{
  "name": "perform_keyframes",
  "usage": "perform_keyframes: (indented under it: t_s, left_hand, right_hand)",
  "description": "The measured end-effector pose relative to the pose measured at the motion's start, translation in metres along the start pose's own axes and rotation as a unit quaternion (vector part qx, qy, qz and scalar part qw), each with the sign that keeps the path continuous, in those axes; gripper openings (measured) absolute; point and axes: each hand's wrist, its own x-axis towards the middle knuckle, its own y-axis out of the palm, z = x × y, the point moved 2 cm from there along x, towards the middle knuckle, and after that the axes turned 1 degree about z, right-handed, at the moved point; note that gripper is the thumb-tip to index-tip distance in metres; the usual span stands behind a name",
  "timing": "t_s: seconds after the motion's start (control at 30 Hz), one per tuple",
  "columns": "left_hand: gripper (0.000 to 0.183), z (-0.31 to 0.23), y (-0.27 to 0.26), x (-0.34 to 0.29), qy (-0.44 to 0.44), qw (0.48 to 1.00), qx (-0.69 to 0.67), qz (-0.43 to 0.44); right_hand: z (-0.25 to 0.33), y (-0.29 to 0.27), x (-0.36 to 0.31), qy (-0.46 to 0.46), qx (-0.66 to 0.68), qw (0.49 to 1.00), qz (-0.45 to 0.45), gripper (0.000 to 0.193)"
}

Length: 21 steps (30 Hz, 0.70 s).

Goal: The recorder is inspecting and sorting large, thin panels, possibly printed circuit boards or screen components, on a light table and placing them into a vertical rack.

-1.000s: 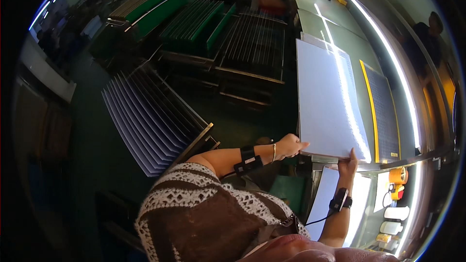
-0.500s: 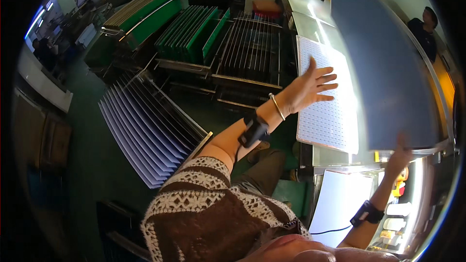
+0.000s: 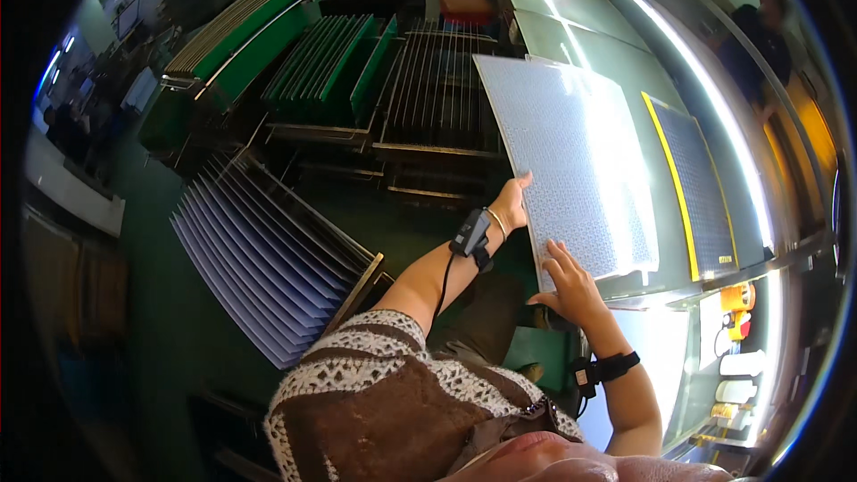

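Note:
A large thin pale sheet (image 3: 562,143) with a fine repeating pattern lies tilted over the bench top, its left edge jutting past the bench's edge. Light glares off its right half. My left hand (image 3: 511,205) is closed on that left edge, thumb on top and fingers hidden beneath. Close to the sheet's near left corner is my right hand (image 3: 571,287), its fingers apart and their tips resting at the sheet. Part of another sheet's edge shows behind the far side of the pale sheet.
On the bench (image 3: 638,58), a dark gridded panel with a yellow border (image 3: 694,187) lies to the right. Left of me stand a rack of white sheets (image 3: 259,259) and racks of green boards (image 3: 330,62). Bottles (image 3: 741,364) line a lit shelf. Another person (image 3: 759,36) is at far right.
The large sheet raised in my right hand has come down leftward over the bench. My left hand, open before, now grips a sheet edge. The yellow-bordered panel has come into view.

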Motion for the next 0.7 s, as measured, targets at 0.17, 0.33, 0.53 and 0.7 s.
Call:
perform_keyframes:
  t_s: [0.17,0.33,0.53,0.7]
  left_hand:
    - [0.042,-0.007,-0.001,-0.001,-0.03,0.999,0.013,-0.041]
    - [0.042,-0.008,-0.006,0.002,-0.063,0.997,0.032,-0.021]
    - [0.048,-0.006,-0.006,0.011,-0.076,0.996,0.039,-0.012]
    - [0.054,-0.005,0.003,0.007,-0.046,0.992,0.104,-0.048]
  right_hand:
    - [0.009,-0.004,0.007,-0.004,-0.01,1.0,0.024,0.054]
    - [0.01,-0.002,0.003,-0.027,-0.022,0.999,0.025,0.042]
    - [0.005,0.023,-0.016,-0.138,-0.168,0.976,-0.015,0.02]
    - [-0.011,0.003,-0.012,0.071,-0.019,0.994,0.087,0.019]
